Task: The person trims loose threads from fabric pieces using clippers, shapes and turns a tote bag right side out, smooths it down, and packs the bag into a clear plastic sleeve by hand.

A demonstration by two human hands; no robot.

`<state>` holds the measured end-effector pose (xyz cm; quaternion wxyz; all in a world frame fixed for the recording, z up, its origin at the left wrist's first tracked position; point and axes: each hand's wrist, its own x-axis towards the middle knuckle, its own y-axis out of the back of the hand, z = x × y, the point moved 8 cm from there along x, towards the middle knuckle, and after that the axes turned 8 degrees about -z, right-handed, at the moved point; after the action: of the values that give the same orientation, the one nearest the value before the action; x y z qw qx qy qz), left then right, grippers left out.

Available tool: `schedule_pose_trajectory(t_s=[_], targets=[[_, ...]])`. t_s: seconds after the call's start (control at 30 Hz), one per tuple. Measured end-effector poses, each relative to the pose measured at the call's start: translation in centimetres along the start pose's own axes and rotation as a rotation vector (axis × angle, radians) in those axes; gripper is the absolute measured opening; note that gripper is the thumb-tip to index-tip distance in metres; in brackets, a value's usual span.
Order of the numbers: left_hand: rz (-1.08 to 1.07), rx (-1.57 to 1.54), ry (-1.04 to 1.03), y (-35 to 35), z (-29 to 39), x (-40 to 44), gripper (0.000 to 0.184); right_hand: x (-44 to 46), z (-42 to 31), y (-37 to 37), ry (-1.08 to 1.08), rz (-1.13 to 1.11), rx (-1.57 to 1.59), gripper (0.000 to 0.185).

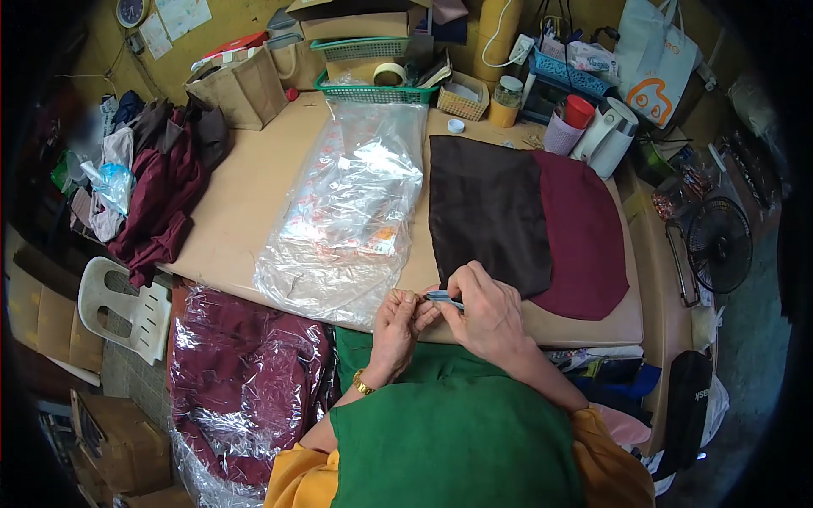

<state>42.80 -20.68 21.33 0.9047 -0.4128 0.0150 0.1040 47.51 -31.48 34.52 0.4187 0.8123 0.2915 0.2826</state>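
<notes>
At the table's front edge, close to my body, my two hands meet. My right hand (487, 309) is closed on a small blue-grey tool (442, 296), slim and flat; its exact kind is too small to tell. Against its left end, my left hand (400, 322) is closed in a pinch, and what lies between those fingers is hidden. Just beyond my right hand lies a folded cloth piece, with a dark brown part (491, 216) and a maroon rounded part (584, 237). A clear plastic bag (347, 195) lies flat to the left of it.
Maroon garments (169, 186) are heaped at the table's left end. A plastic-wrapped maroon bundle (246, 381) sits below the front edge, near a white plastic chair (127, 309). A green basket (373, 93), jar (506, 102) and kettle (610, 135) line the back. A fan (718, 245) stands right.
</notes>
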Motion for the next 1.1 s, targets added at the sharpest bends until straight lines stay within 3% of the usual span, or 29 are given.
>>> schedule_pose_trajectory(t_s=[0.4,0.6,0.8,0.9,1.0,1.1], targets=[[-0.072,0.114,-0.047,-1.0,0.4,-0.3,0.017,0.5,-0.1,-0.8,0.045,0.040,-0.022,0.029],[-0.043,-0.002,0.006,0.3,0.1,0.1,0.017,0.2,-0.9,0.6,0.098,0.091,-0.009,0.029],[-0.074,0.029,-0.007,0.9,-0.7,0.4,0.015,0.2,-1.2,-0.2,0.153,0.049,-0.046,0.030],[-0.052,0.022,-0.018,0.2,-0.2,0.0,0.016,0.2,-0.5,-1.3,0.137,-0.044,-0.013,0.020],[-0.048,-0.018,0.003,-0.1,0.2,-0.4,0.015,0.5,1.0,-1.9,0.063,-0.065,0.104,0.024],[-0.021,-0.011,-0.013,0.2,1.4,-0.7,0.015,0.8,5.9,-1.8,-0.200,0.075,0.246,0.047]])
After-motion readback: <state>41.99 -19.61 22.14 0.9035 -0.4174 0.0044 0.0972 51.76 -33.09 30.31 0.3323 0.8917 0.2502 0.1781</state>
